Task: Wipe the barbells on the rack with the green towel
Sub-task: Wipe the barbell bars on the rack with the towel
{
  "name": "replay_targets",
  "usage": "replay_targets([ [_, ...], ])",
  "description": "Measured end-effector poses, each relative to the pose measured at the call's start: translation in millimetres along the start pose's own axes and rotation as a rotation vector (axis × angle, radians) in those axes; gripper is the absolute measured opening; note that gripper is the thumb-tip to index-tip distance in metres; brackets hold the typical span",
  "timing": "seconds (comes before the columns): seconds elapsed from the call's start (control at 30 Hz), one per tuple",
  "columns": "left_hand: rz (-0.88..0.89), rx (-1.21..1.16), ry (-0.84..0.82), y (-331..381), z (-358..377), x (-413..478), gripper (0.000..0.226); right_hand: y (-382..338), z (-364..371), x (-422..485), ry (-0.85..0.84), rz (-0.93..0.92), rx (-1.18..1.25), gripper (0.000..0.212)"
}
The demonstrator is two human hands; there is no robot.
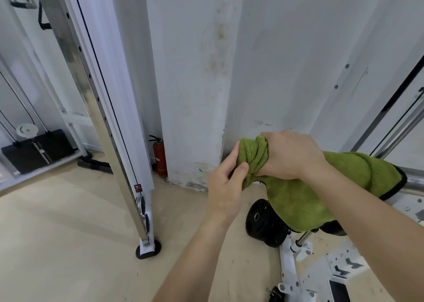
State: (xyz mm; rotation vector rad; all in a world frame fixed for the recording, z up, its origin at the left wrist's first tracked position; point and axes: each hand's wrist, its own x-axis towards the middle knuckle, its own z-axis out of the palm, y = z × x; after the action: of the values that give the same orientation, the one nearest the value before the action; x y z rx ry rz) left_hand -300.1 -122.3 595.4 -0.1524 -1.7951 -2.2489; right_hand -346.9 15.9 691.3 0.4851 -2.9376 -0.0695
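Wiping seemed under way: the right hand (291,154) gripped the towel (298,191) bunched over the bar (413,185), and the left hand (226,187) pinched its end. Next, likely a slide along the bar.

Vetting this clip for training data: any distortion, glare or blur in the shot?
Head view: wide-angle bending tilts the chrome upright and wall edges; light soft and even, shadows faint; dull sheen on the upright, no harsh glare; left hand, right hand and green towel sharp.
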Motion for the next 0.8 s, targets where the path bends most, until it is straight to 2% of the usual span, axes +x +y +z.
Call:
replay_targets([
  [0.13, 0.103, 0.211, 0.066, -1, -10, 0, 0.045, -2, 1, -2, 0.015, 0.008, -0.014, 0.060],
  [0.23, 0.047, 0.107, 0.149, 9, -12, -1, 0.033, -3, -1, -3, 0.013, 0.007, -0.022, 0.057],
  [0.33, -0.074, -0.071, 0.031, 18, 1, -6, 0.044, -4, -3, -4, 0.014, 0.015, -0.030, 0.056],
  [0.4, 0.006, 0.050, 0.016, 13, 5, -10, 0.053, -5, -2, -5, 0.023, 0.022, -0.036, 0.057],
  [0.47, 0.107, 0.246, 0.037, 8, -2, -10, 0.050, -5, -1, -6, 0.034, 0.027, -0.043, 0.059],
  [0.57, 0.114, 0.178, 0.108, 14, -14, -2, 0.040, -6, -1, -7, 0.031, 0.036, -0.048, 0.059],
  [0.63, 0.076, 0.114, 0.098, 20, -12, 2, 0.030, -7, -2, -7, 0.024, 0.046, -0.050, 0.058],
  [0.73, 0.089, 0.226, 0.021, 15, -4, -2, 0.048, -8, -3, -7, 0.012, 0.054, -0.055, 0.057],
  [0.8, 0.131, 0.316, 0.012, 10, -6, -7, 0.050, -8, -4, -7, 0.009, 0.058, -0.057, 0.057],
])
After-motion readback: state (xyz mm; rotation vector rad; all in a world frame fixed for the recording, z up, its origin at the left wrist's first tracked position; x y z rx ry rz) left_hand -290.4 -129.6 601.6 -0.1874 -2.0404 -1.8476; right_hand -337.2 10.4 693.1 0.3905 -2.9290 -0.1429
